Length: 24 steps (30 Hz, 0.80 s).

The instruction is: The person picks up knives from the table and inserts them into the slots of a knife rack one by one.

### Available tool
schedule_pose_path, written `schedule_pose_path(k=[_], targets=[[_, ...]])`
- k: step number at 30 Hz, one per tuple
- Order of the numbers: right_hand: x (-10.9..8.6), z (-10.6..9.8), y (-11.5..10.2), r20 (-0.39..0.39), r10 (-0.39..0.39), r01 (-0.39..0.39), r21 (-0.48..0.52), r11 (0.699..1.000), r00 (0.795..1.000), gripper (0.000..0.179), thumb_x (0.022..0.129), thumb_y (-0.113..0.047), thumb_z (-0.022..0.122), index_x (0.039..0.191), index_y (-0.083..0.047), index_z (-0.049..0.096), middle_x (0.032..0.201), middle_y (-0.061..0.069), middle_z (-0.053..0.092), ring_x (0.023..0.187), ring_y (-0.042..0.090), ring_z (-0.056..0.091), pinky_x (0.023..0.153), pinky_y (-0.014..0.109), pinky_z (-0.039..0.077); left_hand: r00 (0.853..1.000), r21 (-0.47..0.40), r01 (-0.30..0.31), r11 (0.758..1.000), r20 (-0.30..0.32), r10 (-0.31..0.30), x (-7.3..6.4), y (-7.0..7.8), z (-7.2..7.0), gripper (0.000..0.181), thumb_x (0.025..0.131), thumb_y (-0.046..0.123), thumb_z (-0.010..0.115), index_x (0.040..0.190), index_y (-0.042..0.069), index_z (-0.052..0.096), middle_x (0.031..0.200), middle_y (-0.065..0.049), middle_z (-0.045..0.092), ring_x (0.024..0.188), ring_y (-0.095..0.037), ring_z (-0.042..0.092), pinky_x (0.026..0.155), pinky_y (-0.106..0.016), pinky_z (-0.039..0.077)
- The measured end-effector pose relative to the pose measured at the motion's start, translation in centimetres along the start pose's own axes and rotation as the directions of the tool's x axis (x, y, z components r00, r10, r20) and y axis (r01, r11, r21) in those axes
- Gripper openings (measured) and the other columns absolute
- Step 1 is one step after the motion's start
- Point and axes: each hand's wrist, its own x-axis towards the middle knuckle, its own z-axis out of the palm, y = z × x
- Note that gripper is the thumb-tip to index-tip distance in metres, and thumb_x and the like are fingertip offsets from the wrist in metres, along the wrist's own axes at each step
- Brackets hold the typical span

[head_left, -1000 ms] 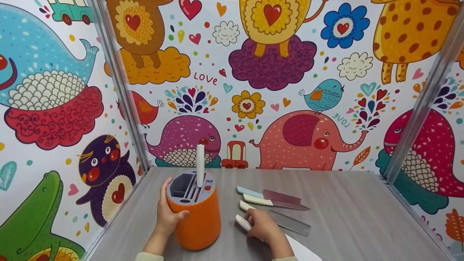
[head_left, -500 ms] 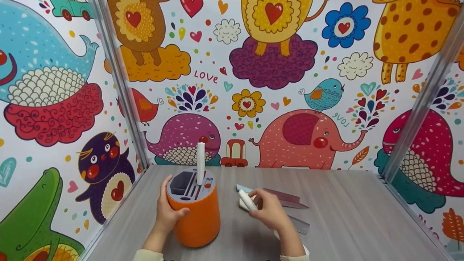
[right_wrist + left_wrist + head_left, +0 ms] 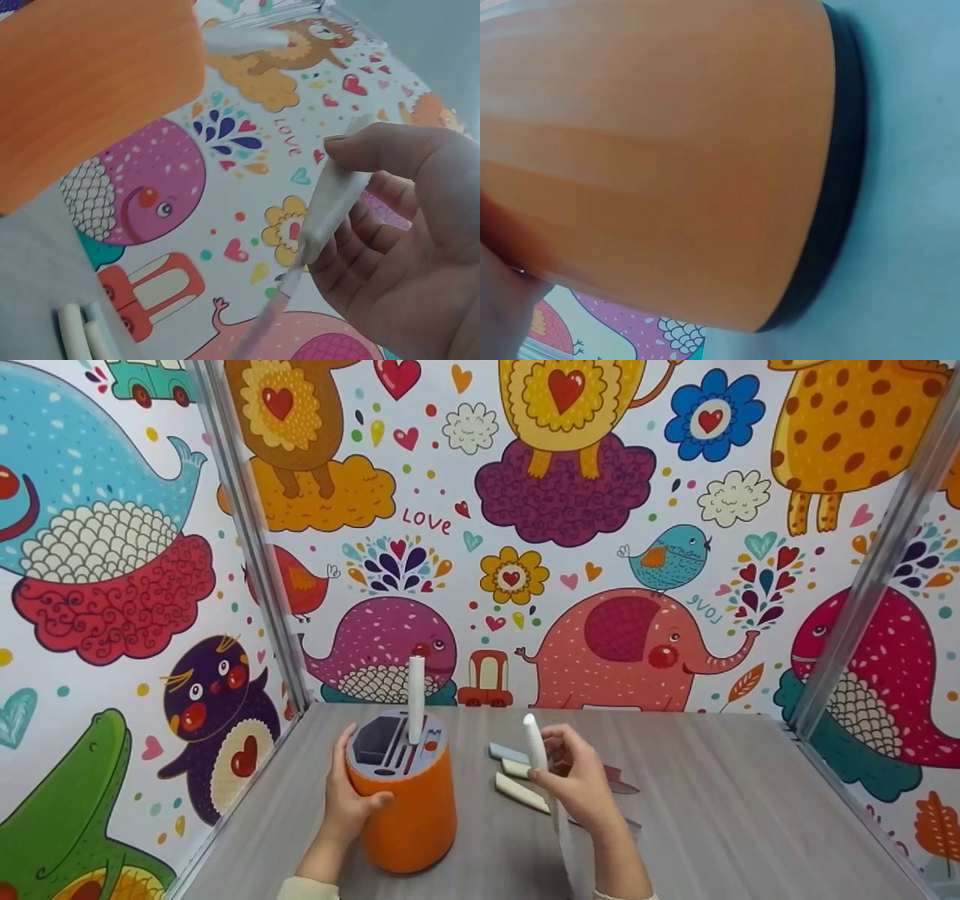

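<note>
An orange cylindrical knife block point(image 3: 412, 821) with a grey slotted top stands upright on the table. My left hand point(image 3: 351, 799) grips its left side, thumb in front. One white handle point(image 3: 416, 701) sticks up from a slot. Right of the block, my right hand point(image 3: 581, 776) pinches a knife by its white handle point(image 3: 535, 744), handle up and blade pointing down. In the right wrist view, the thumb presses one side of this handle point(image 3: 339, 187) with fingers behind. Left wrist view shows the block's orange wall point(image 3: 675, 165) and black base point(image 3: 847, 142) on the tabletop.
Behind the right hand lie several knives, including one with a light blue handle point(image 3: 504, 751), one with a cream handle point(image 3: 513, 767) and a nearer cream-handled one point(image 3: 521, 793). Their blades are partly hidden by the hand. Cartoon-printed panels with metal posts point(image 3: 259, 532) enclose the wooden-grain table point(image 3: 720, 810).
My right hand has picked up the nearest white-handled knife from the table, raised it and turned it from lying flat to handle up. The left hand keeps its grip on the block.
</note>
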Motion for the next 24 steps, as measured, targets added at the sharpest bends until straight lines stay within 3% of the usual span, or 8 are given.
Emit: schedule_pose_path(k=[3, 6, 10, 13, 15, 18, 21, 24], targets=[[0.0, 0.1, -0.5, -0.032, -0.007, 0.009, 0.071, 0.997, 0.999, 0.043, 0.085, 0.000, 0.082, 0.123, -0.007, 0.063, 0.108, 0.015, 0.070, 0.094, 0.023, 0.066, 0.084, 0.031, 0.059, 1.000, -0.004, 0.002, 1.000, -0.003, -0.002, 0.0, 0.0, -0.1, 0.122, 0.068, 0.027, 0.098, 0.163, -0.002, 0.028, 0.143, -0.024, 0.062, 0.122, -0.013, 0.066, 0.105, -0.015, 0.052], [0.0, 0.4, -0.8, -0.052, -0.011, 0.018, 0.134, 0.991, 0.999, 0.043, 0.086, 0.002, 0.081, 0.124, -0.004, 0.062, 0.109, 0.017, 0.070, 0.094, 0.022, 0.068, 0.084, 0.030, 0.061, 1.000, -0.004, 0.009, 1.000, -0.015, -0.009, 0.0, 0.0, 0.0, 0.118, 0.067, 0.022, 0.096, 0.164, 0.004, 0.031, 0.142, -0.024, 0.062, 0.120, -0.016, 0.067, 0.104, -0.016, 0.053], [0.0, 0.8, -1.1, -0.055, -0.020, 0.029, 0.167, 0.986, 0.998, 0.043, 0.087, 0.001, 0.081, 0.125, -0.003, 0.062, 0.109, 0.018, 0.070, 0.094, 0.021, 0.068, 0.084, 0.029, 0.061, 0.999, 0.002, -0.002, 1.000, -0.035, 0.002, -0.1, -0.2, 0.2, 0.118, 0.067, 0.021, 0.096, 0.164, 0.006, 0.031, 0.143, -0.025, 0.062, 0.121, -0.016, 0.066, 0.105, -0.016, 0.052], [-0.1, 1.1, -1.2, -0.048, -0.025, 0.032, 0.164, 0.986, 0.999, 0.043, 0.087, 0.001, 0.082, 0.125, -0.004, 0.063, 0.110, 0.017, 0.071, 0.095, 0.021, 0.068, 0.085, 0.029, 0.060, 0.997, 0.024, -0.037, 0.999, -0.060, 0.038, -0.3, -0.2, 0.4, 0.118, 0.070, 0.028, 0.096, 0.163, 0.000, 0.030, 0.145, -0.025, 0.060, 0.124, -0.013, 0.064, 0.107, -0.014, 0.050], [-0.2, 1.3, -1.2, -0.044, -0.026, 0.032, 0.160, 0.987, 0.999, 0.042, 0.087, 0.000, 0.082, 0.125, -0.004, 0.063, 0.110, 0.017, 0.072, 0.095, 0.021, 0.069, 0.085, 0.029, 0.060, 0.990, 0.067, -0.088, 0.994, -0.101, 0.094, -0.3, -0.1, 0.7, 0.113, 0.074, 0.036, 0.093, 0.162, -0.002, 0.033, 0.148, -0.028, 0.055, 0.129, -0.011, 0.059, 0.111, -0.013, 0.045], [-0.3, 1.6, -1.4, -0.041, -0.019, 0.026, 0.165, 0.986, 0.999, 0.042, 0.086, -0.001, 0.084, 0.123, -0.005, 0.064, 0.109, 0.016, 0.072, 0.095, 0.023, 0.069, 0.084, 0.029, 0.061, 0.959, 0.157, -0.175, 0.972, -0.197, 0.205, -0.3, 0.4, 1.3, 0.104, 0.082, 0.054, 0.084, 0.157, -0.003, 0.039, 0.149, -0.033, 0.050, 0.138, -0.008, 0.052, 0.118, -0.012, 0.037], [-0.3, 2.0, -1.6, -0.037, 0.003, 0.004, 0.176, 0.984, 0.999, 0.043, 0.085, -0.004, 0.087, 0.123, -0.006, 0.065, 0.108, 0.016, 0.072, 0.095, 0.023, 0.070, 0.083, 0.029, 0.062, 0.899, 0.234, -0.260, 0.937, -0.296, 0.324, 0.1, 1.5, 1.8, 0.099, 0.090, 0.063, 0.074, 0.151, -0.008, 0.044, 0.147, -0.037, 0.048, 0.143, -0.007, 0.048, 0.122, -0.016, 0.035], [-0.4, 2.5, -1.9, -0.030, 0.017, -0.011, 0.184, 0.983, 0.999, 0.044, 0.084, -0.006, 0.088, 0.122, -0.006, 0.066, 0.108, 0.016, 0.073, 0.094, 0.023, 0.070, 0.082, 0.029, 0.062, 0.842, 0.304, -0.293, 0.906, -0.367, 0.395, 0.4, 3.3, 2.3, 0.078, 0.094, 0.041, 0.072, 0.144, -0.014, 0.048, 0.144, -0.035, 0.052, 0.142, -0.005, 0.049, 0.123, -0.020, 0.036]])
